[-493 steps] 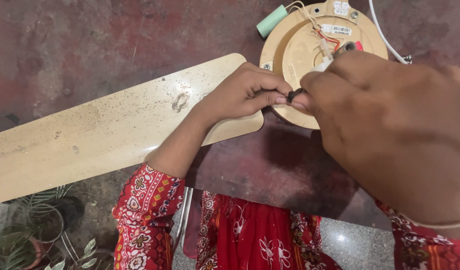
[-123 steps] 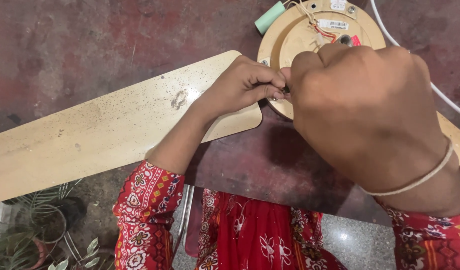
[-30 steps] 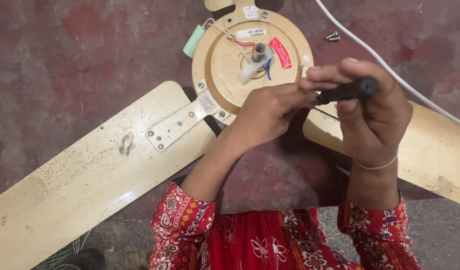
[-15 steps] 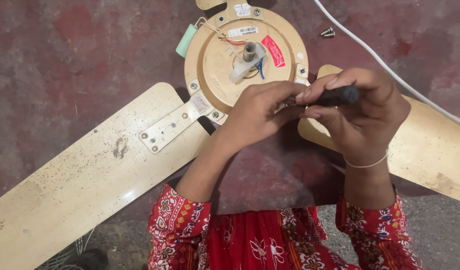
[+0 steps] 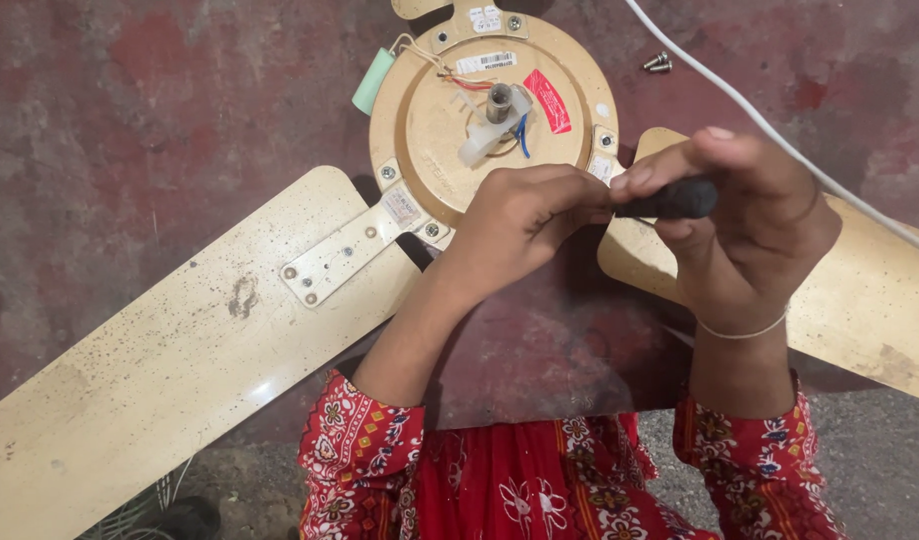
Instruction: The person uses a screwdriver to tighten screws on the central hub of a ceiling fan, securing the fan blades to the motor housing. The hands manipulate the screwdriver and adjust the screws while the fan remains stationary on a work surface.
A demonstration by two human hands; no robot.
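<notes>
- A person in red patterned sleeves works over a cream ceiling fan motor housing (image 5: pixel 460 130) lying on a worn red floor (image 5: pixel 130 120), seen from a head-worn camera.
- The right hand (image 5: pixel 750 220) has its fingers closed around a black tool handle (image 5: pixel 675 198), held roughly level just beside the housing's near right rim; a thin band circles that wrist.
- The left hand (image 5: pixel 525 215) has its fingers pinched narrow at the handle's tip, over the housing's near edge; what they pinch cannot be told.
- One cream fan blade (image 5: pixel 180 370) is fixed by a metal bracket (image 5: pixel 355 245) to the housing and runs toward the near left corner of the floor.
- A second blade (image 5: pixel 870 300) stretches to the right, partly under the right hand.
- A pale green cylindrical capacitor (image 5: pixel 374 80) sits at the housing's far left rim, joined to it by thin wires.
- A white cable (image 5: pixel 780 140) crosses the floor diagonally on the right, passing over the second blade.
- Two loose screws (image 5: pixel 657 63) lie on the floor near the far edge, just left of the cable.
</notes>
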